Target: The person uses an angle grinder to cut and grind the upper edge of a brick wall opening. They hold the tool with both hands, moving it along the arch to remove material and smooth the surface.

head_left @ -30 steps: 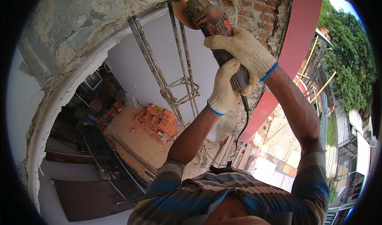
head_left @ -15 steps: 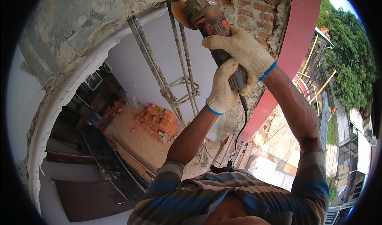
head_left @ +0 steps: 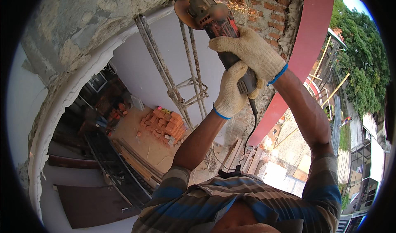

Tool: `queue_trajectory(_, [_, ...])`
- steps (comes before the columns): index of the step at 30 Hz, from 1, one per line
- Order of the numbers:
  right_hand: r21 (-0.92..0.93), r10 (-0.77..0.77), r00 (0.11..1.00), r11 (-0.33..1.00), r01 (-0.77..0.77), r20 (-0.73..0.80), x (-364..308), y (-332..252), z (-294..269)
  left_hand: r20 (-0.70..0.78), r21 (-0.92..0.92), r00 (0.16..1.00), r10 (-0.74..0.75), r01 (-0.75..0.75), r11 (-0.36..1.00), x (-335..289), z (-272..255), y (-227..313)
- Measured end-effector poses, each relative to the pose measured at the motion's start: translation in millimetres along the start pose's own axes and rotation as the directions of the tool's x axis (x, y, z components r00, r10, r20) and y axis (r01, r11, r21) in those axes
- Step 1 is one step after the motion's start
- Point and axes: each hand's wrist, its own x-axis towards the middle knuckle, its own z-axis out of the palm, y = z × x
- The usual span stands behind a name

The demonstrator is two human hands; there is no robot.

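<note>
just beside the grinder (head_left: 223, 27), mottled bars (head_left: 175, 94)

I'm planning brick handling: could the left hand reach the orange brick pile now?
Probably not: the cream-gloved left hand grips the black and red angle grinder, and the orange brick pile lies on the floor.

Grinder body (head_left: 228, 59) matt plastic; gloves (head_left: 258, 51) rough knitted cloth.
</note>
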Motion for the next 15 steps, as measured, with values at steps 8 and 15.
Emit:
queue_trajectory(8, [0.046,0.076,0.997,0.996,-0.077,0.019,-5,-12,-3,0.011,-0.021,1.0,-0.016,0.016,1.0,1,0,2])
queue_trajectory(15, [-0.018,0.004,1.0,1.0,-0.004,0.012,-4,-11,-2,0.006,-0.003,1.0,-0.004,0.004,1.0,-2,2,3])
